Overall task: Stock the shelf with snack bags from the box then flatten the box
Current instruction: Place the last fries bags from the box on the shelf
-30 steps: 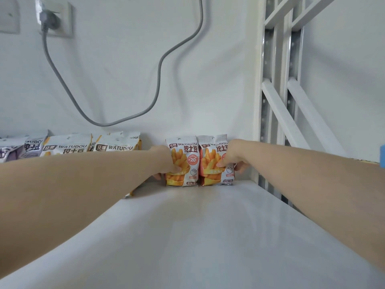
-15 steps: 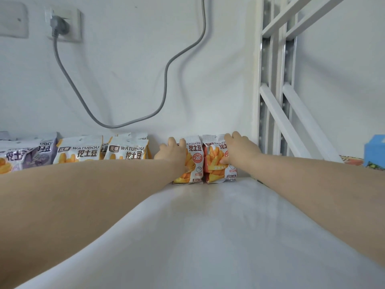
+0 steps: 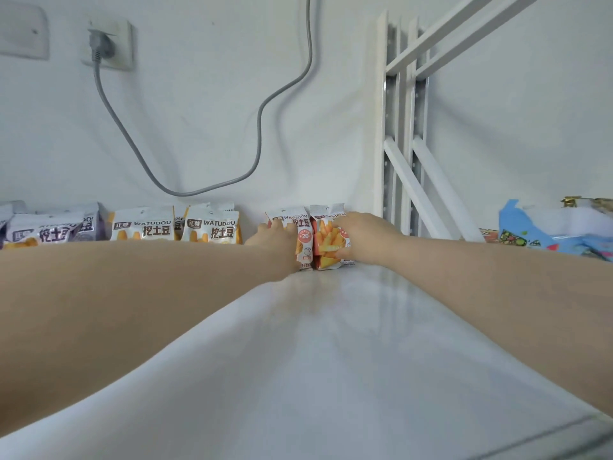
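- Purple bags [image 3: 43, 232], far left, back of shelf [image 3: 331, 360]: cut by the frame edge, lower halves hidden behind the left forearm [image 3: 132, 293]. Count not readable.
- Yellow bags [image 3: 142, 227], marked WATUDOU, upright against the wall. Two fronts are clear and more are partly seen behind. Bottoms hidden by the same forearm.
- Wall socket [image 3: 109, 44] with plug. The grey cable [image 3: 205, 190] loops down, then runs up out of frame.
- Left hand [image 3: 275, 237]: lies over the left part of the left orange bag [image 3: 305, 240], fingers on its upper face. Cannot tell whether it grips or only presses.
- Left orange bag: upright at the back of the shelf, touching its neighbour.
- Right orange bag [image 3: 326, 240]: upright, near the wall, right edge covered.
- Right hand [image 3: 361, 240]: pinches the right orange bag, fingers at its top corner and thumb low on its front.
- White shelf upright [image 3: 389, 127], just right of the bags.
- Blue package [image 3: 517, 224], far right: blurred, cut off, print unreadable.
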